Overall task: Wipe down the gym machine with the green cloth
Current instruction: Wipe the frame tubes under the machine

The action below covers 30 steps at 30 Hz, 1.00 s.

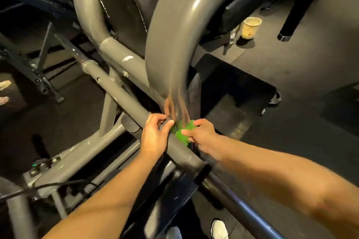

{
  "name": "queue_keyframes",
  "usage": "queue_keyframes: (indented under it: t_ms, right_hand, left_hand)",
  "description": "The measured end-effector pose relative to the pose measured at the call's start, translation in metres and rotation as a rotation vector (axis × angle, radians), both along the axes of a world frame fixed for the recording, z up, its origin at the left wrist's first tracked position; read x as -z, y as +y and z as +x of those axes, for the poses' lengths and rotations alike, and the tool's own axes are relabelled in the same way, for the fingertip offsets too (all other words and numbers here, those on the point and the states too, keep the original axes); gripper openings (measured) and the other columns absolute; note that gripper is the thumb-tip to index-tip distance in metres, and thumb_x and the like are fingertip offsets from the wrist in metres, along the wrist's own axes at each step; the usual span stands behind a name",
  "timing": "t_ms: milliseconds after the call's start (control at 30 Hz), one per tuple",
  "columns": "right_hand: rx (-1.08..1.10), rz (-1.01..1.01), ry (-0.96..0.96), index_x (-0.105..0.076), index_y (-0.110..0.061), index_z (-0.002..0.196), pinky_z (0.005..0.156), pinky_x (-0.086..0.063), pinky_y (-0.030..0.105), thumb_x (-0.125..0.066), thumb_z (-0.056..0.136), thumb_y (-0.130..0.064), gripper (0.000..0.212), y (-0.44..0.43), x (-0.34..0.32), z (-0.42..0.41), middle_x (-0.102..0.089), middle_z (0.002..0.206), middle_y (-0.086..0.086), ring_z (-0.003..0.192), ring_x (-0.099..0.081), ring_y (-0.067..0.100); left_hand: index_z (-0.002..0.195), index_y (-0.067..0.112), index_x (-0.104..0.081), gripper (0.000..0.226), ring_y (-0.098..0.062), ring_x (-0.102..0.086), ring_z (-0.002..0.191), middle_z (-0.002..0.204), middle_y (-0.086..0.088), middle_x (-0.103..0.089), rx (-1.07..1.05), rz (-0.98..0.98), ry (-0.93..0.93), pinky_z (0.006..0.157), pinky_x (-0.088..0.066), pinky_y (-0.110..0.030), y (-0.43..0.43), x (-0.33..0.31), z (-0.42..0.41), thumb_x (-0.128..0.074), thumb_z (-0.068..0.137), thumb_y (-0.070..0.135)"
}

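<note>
The gym machine has a thick curved grey tube [174,31] that comes down to join a straight grey bar [116,91] running diagonally across the view. My right hand [202,136] grips the small bunched green cloth [183,132] against the joint where the two tubes meet. My left hand [155,136] rests on the straight bar just left of the cloth, fingers curled towards it, thumb and fingertips near the cloth's edge. Whether the left fingers pinch the cloth is unclear. Most of the cloth is hidden under my right fingers.
A black padded seat back [120,6] sits behind the curved tube. A paper cup [250,27] stands on the dark floor at the right, near a black post [297,11]. A cable [38,188] crosses the lower left frame. My white shoe [219,229] shows below.
</note>
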State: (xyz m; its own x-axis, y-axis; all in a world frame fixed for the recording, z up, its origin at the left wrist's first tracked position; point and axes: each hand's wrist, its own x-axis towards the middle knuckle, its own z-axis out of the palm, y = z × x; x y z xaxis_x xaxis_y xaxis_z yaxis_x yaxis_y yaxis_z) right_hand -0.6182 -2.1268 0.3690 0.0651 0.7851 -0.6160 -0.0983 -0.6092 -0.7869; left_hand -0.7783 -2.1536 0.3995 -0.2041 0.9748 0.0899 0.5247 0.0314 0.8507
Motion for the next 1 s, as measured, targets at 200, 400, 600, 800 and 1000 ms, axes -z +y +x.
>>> queue_keyframes:
  t_ms: [200, 400, 600, 800, 1000]
  right_hand:
    - [0.113, 0.016, 0.146, -0.067, 0.008, 0.116, 0.078, -0.062, 0.030, -0.074, 0.084, 0.010, 0.032, -0.013, -0.085, -0.029, -0.072, 0.112, 0.018, 0.099, -0.071, 0.028]
    - [0.183, 0.131, 0.289, -0.066, -0.004, 0.098, 0.072, -0.057, 0.025, -0.061, 0.097, 0.003, 0.009, -0.041, -0.150, -0.042, -0.070, 0.094, 0.009, 0.084, -0.068, 0.017]
    - [0.201, 0.227, 0.252, -0.069, -0.005, 0.103, 0.068, -0.063, 0.029, -0.052, 0.100, 0.005, 0.020, -0.093, -0.152, -0.043, -0.076, 0.095, 0.009, 0.077, -0.075, 0.019]
    - [0.177, 0.226, 0.194, -0.069, -0.009, 0.117, 0.098, -0.055, 0.044, -0.049, 0.103, -0.005, 0.025, -0.133, -0.136, -0.054, -0.078, 0.107, 0.008, 0.100, -0.073, 0.026]
    - [0.058, 0.273, 0.018, -0.071, -0.011, 0.120, 0.087, -0.060, 0.040, -0.049, 0.103, 0.000, 0.030, -0.141, -0.135, -0.060, -0.076, 0.114, 0.011, 0.107, -0.072, 0.029]
  left_hand:
    - [0.093, 0.021, -0.066, 0.006, 0.014, -0.057, 0.082, 0.103, -0.005, -0.063, 0.011, 0.046, -0.139, 0.074, -0.040, -0.001, -0.001, -0.051, -0.007, -0.071, 0.096, 0.024]
    - [0.101, 0.020, -0.071, 0.018, -0.002, -0.065, 0.089, 0.098, 0.001, -0.072, 0.115, 0.049, -0.426, 0.084, -0.051, -0.022, -0.011, -0.083, -0.036, -0.055, 0.105, 0.030]
    - [0.098, 0.020, -0.070, 0.012, -0.009, -0.065, 0.081, 0.089, 0.001, -0.071, 0.247, -0.113, -0.609, 0.086, -0.056, -0.041, -0.039, -0.075, -0.053, -0.060, 0.102, 0.025]
    - [0.126, 0.013, -0.066, 0.034, -0.013, -0.067, 0.100, 0.113, -0.007, -0.071, 0.409, -0.349, -0.545, 0.086, -0.058, -0.034, -0.059, -0.055, -0.051, -0.067, 0.097, 0.032]
    - [0.120, 0.016, -0.070, 0.024, -0.011, -0.072, 0.104, 0.109, 0.000, -0.077, 0.541, -0.328, -0.583, 0.086, -0.053, -0.017, -0.069, -0.055, -0.059, -0.067, 0.099, 0.025]
